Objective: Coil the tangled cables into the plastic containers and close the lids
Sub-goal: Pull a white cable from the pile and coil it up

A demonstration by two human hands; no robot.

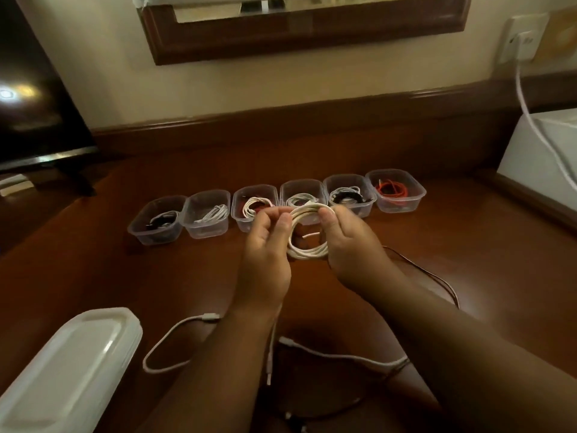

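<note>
i'm mid-coil: my left hand [265,245] and right hand [346,242] both pinch the white cable coil [307,232] above the table [93,270], just before the row of open containers [396,191]. next it needs tucking into a tub.

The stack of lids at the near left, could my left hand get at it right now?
Probably not at once: the left hand and right hand both grip the white cable coil. The path to the stack of lids looks free once the left lets go.
</note>
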